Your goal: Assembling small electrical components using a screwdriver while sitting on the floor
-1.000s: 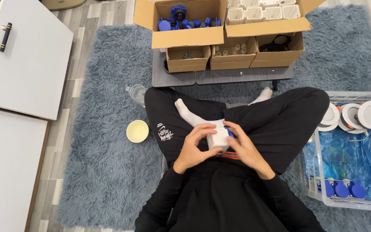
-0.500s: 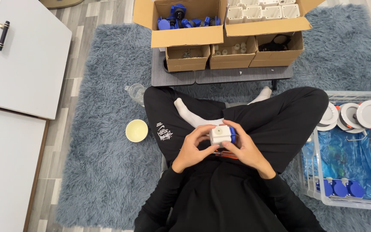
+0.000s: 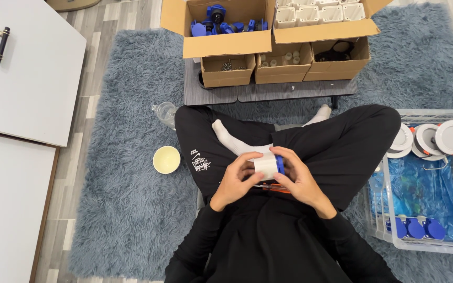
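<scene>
I sit cross-legged in black clothes on a shaggy blue-grey rug [image 3: 132, 220]. Both hands meet over my lap around a small white cylindrical part with a blue end [image 3: 267, 165]. My left hand [image 3: 234, 181] cups its left side, fingers curled over the top. My right hand [image 3: 297, 178] grips the blue end from the right. Under the hands an orange-handled tool [image 3: 276, 187] lies across my lap, mostly hidden.
Open cardboard boxes [image 3: 226, 44] with blue and white parts stand on a low grey board ahead. A clear crate [image 3: 381, 230] on the right holds round white fixtures, blue discs and a blue bag. A pale bowl [image 3: 166, 159] and a clear bottle [image 3: 164, 111] lie left; white cabinets [image 3: 27, 78] far left.
The white and blue part has turned slightly in my hands, and my fingers have shifted around it. Everything else stays put.
</scene>
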